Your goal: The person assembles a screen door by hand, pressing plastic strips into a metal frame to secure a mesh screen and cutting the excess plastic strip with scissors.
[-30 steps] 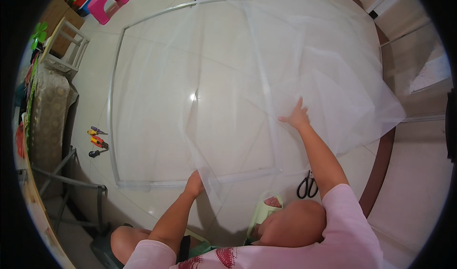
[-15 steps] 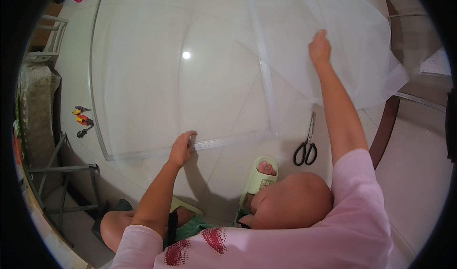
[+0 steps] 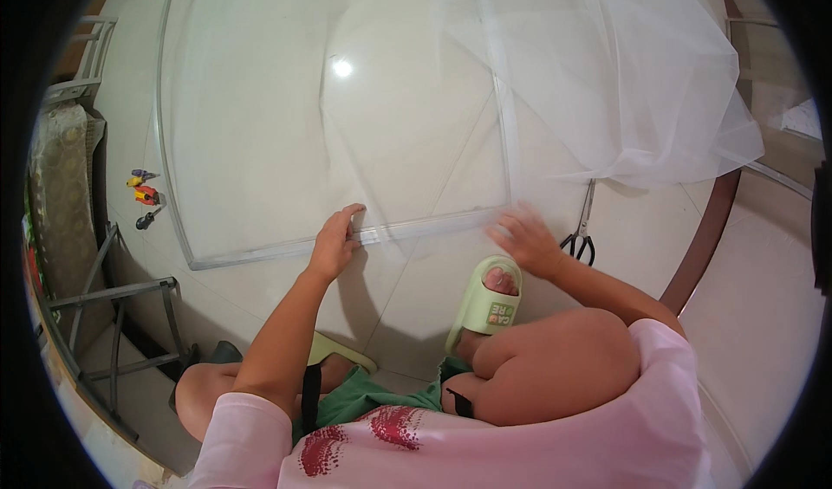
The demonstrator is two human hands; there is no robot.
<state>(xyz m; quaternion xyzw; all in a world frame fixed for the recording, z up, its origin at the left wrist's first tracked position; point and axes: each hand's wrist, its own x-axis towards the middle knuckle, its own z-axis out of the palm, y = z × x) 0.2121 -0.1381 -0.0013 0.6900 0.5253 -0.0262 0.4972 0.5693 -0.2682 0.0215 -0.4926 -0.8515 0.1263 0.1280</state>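
Observation:
A large rectangular metal frame (image 3: pixel 260 255) lies flat on the tiled floor. Thin, see-through white mesh (image 3: pixel 667 82) covers it and spills past its right side in loose folds. My left hand (image 3: pixel 332 245) grips the frame's near rail left of its middle, fingers over the bar and thumb on the near side. Close to the near right corner is my right hand (image 3: pixel 530 239), its fingers smeared by motion; whether they touch the mesh or frame cannot be made out. Black-handled scissors (image 3: pixel 582 238) lie just right of that hand, partly behind it.
Pliers with red and yellow handles (image 3: pixel 146 195), a small dark screwdriver (image 3: pixel 149 220) and another small yellow tool (image 3: pixel 137 180) lie left of the frame. A folding metal stand (image 3: pixel 113 303) is at the lower left. My foot in a green slipper (image 3: pixel 494 294) rests near the frame.
My right hand has let go of the mesh at the far right and come back toward the frame's near right corner. The left hand stays on the near rail. The view has shifted slightly.

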